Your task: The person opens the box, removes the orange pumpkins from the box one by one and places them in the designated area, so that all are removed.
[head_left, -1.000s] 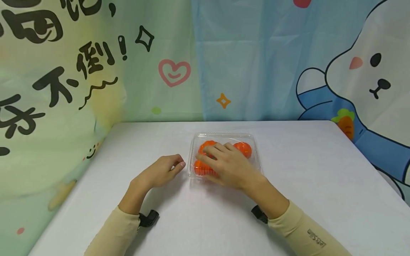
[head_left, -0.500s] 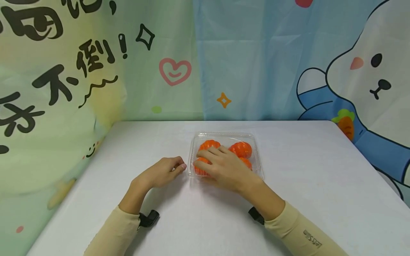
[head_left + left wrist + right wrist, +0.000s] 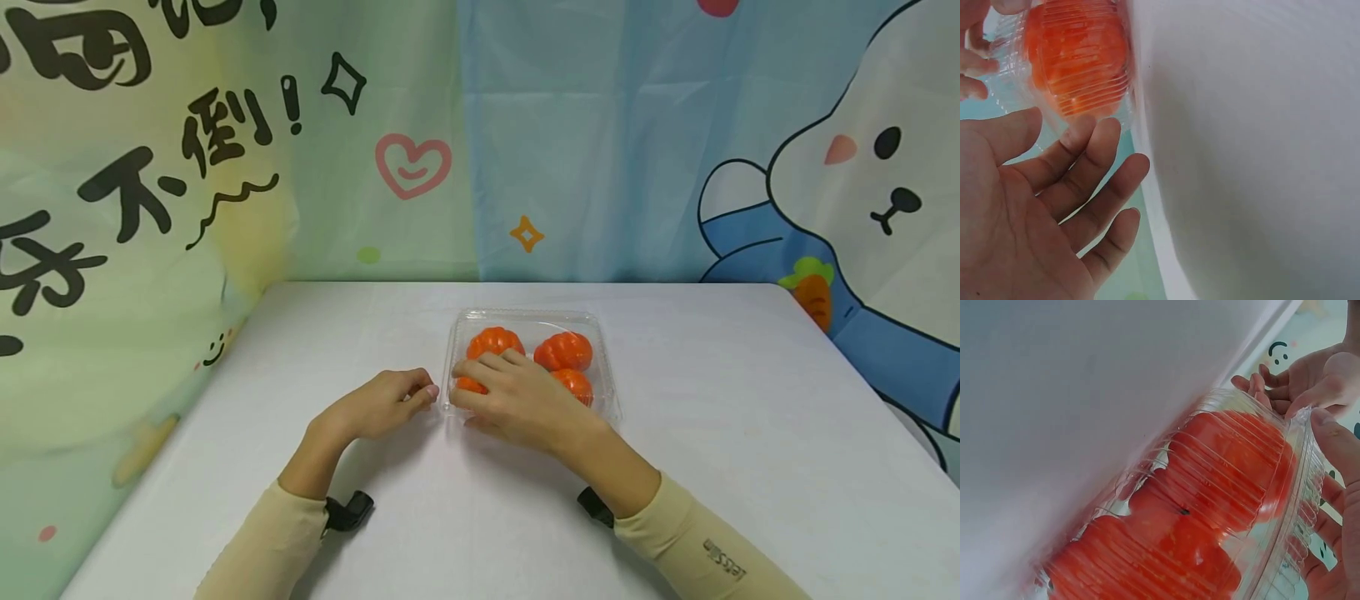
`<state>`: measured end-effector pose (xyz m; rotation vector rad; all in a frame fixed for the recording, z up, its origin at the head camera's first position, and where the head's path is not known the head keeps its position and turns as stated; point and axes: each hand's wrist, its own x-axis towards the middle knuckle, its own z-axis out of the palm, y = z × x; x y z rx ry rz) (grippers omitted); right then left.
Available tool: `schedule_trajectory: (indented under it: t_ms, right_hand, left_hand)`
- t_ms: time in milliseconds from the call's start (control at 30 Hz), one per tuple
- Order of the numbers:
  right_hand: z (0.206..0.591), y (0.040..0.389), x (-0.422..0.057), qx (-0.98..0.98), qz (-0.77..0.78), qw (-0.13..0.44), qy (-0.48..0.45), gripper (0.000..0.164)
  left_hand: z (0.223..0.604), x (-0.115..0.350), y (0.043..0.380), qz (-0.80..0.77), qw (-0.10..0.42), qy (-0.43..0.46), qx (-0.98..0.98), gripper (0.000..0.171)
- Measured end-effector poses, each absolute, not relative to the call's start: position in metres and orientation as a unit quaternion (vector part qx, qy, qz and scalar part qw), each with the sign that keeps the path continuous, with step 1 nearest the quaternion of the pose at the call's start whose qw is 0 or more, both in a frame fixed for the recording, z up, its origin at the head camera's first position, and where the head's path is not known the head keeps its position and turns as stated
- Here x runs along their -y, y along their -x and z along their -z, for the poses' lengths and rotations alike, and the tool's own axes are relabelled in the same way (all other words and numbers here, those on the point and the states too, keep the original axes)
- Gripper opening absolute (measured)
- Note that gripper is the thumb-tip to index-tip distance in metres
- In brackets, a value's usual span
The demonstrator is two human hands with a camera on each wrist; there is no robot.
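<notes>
A clear plastic clamshell box (image 3: 602, 392) with several orange-red, ribbed tomatoes (image 3: 564, 351) inside stands on the table. My right hand (image 3: 528, 404) lies over its front left part, and its thumb and index finger pinch the rim at a corner tab (image 3: 1300, 415). The other right fingers reach along the box's far side in the right wrist view. Beside the left end of the box is my left hand (image 3: 392, 402), its fingers (image 3: 1105, 140) relaxed and slightly bent. Those fingertips come right up to the box's ridged wall in the left wrist view.
A white table (image 3: 720, 400) carries the box near its middle. Behind it hangs a printed cloth (image 3: 570, 125) with drawings. Each wrist has a black camera mount (image 3: 348, 511).
My right hand has drawn back leftward and toward the front corner of the box, uncovering more tomatoes. My left hand has stayed almost still.
</notes>
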<state>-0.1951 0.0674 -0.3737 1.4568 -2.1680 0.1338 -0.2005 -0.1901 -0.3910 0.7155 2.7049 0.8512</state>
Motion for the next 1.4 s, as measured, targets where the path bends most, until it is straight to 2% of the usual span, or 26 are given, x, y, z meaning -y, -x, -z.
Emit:
schedule_trajectory:
  t_ms: [233,633,833,1167,1400]
  right_hand:
    - [0.374,0.196,-0.064,0.795,-0.038,0.267,-0.543,0.02]
    - [0.373,0.194,-0.063,0.792,-0.01,0.27,-0.548,0.013]
    - [0.374,0.194,-0.063,0.79,0.007,0.27,-0.55,0.008]
    - [0.377,0.192,-0.058,0.772,0.04,0.297,-0.56,0.01]
    - [0.379,0.19,-0.056,0.764,0.055,0.315,-0.561,0.009]
  left_hand:
    - [0.391,0.193,0.203,-0.319,0.123,-0.254,-0.905,0.022]
    - [0.392,0.192,0.208,-0.36,0.156,-0.276,-0.878,0.022]
    - [0.392,0.19,0.209,-0.402,0.192,-0.273,-0.852,0.023]
    - [0.396,0.191,0.212,-0.468,0.244,-0.221,-0.82,0.023]
    - [0.4,0.191,0.213,-0.486,0.268,-0.221,-0.802,0.024]
